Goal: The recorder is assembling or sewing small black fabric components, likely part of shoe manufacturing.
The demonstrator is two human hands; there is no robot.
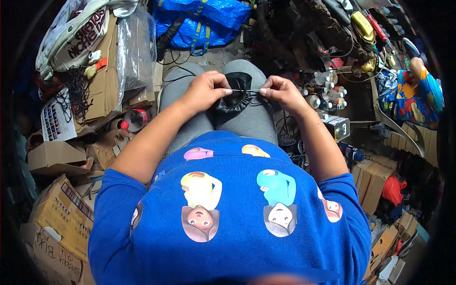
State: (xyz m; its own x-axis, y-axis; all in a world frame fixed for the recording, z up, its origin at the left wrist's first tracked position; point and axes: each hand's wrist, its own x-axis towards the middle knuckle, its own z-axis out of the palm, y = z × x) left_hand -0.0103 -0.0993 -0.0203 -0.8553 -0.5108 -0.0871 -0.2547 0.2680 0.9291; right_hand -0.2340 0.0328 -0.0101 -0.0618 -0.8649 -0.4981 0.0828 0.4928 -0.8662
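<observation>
My left hand (207,90) pinches one end of a thin, pale strand (239,90) between thumb and fingertips. At its other end, my right hand (285,94) holds the strand in the same kind of pinch. It runs straight between them, level above my lap; whether it is wire, cord or a needle I cannot tell. A ring-like piece of black gathered fabric (233,105) rests on my thighs beneath the hands, its upper part meeting the strand. Dark thin cords trail from it onto my grey trousers (256,118).
A blue bag (204,23) lies ahead beyond my knees. Cardboard (97,71) and plastic sheeting (130,52) stand at left, above an open carton (56,154). Several small bottles (327,92) cluster at right, near a clear square container (338,127). Stacked boxes (373,183) flank my right elbow.
</observation>
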